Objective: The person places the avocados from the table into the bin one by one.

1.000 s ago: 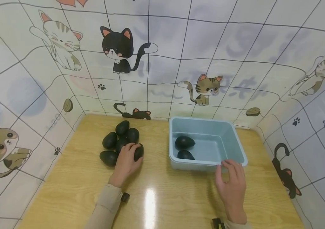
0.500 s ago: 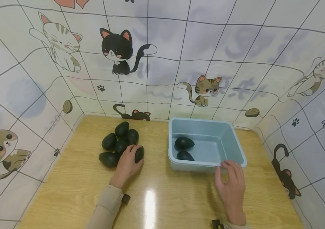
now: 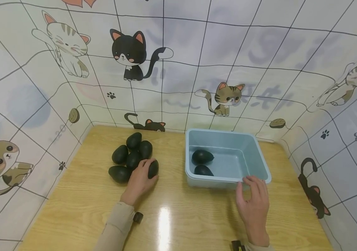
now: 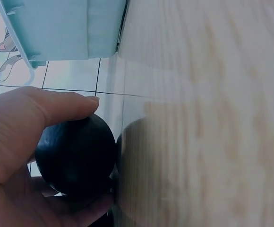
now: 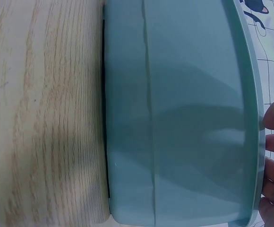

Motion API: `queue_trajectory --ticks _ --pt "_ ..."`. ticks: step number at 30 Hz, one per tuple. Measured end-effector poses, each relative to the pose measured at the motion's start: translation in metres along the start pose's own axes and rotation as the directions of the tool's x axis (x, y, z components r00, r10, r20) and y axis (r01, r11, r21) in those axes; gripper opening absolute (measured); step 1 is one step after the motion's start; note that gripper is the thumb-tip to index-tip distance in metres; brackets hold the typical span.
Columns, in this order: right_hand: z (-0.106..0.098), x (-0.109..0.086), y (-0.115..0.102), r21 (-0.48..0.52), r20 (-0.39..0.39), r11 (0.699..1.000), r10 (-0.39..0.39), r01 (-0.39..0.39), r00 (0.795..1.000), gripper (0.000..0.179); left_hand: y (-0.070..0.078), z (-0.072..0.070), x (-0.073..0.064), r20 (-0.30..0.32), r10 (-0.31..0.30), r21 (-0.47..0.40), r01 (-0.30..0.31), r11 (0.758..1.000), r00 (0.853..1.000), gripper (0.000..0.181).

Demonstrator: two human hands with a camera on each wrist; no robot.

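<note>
My left hand holds a dark green avocado at the right side of a group of avocados on the table. In the left wrist view, thumb and fingers curl round the rounded end of the held avocado, which sits at the table surface. My right hand rests its fingertips on the front rim of a light blue plastic bin, near its right corner. The right wrist view shows those fingertips at the rim of the bin. Two avocados lie at the left inside the bin.
The wooden table meets a wall covering with cat drawings at the back and both sides. A bare strip of wood separates the avocado group from the bin. Small black devices sit at the wrists.
The left hand stays round the same avocado, with barely any shift. The right hand and the bin hold their places; the head view moves slightly.
</note>
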State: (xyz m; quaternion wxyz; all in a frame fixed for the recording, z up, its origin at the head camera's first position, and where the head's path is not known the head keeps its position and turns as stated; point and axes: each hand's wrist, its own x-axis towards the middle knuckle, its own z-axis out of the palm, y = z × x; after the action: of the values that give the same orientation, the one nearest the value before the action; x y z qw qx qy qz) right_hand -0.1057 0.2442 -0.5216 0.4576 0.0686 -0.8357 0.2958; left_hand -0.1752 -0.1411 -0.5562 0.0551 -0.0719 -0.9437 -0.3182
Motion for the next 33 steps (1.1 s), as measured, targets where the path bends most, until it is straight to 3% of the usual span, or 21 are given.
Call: queue_trajectory --ticks 15,26,33 --pt "0.001 -0.001 0.0 0.011 -0.006 1.0 0.015 -0.015 1.0 0.021 0.003 -0.005 -0.001 0.045 -0.041 -0.065 0.044 0.997 0.998 0.068" --pt "0.002 0.0 0.0 0.02 -0.017 1.0 0.011 -0.011 1.0 0.021 0.005 -0.011 0.001 0.014 -0.038 -0.089 0.039 0.995 0.999 0.069" --pt "0.003 -0.001 0.0 0.021 -0.016 1.0 0.013 -0.013 1.0 0.022 0.009 -0.016 0.0 0.016 -0.085 -0.106 0.086 0.991 0.996 0.068"
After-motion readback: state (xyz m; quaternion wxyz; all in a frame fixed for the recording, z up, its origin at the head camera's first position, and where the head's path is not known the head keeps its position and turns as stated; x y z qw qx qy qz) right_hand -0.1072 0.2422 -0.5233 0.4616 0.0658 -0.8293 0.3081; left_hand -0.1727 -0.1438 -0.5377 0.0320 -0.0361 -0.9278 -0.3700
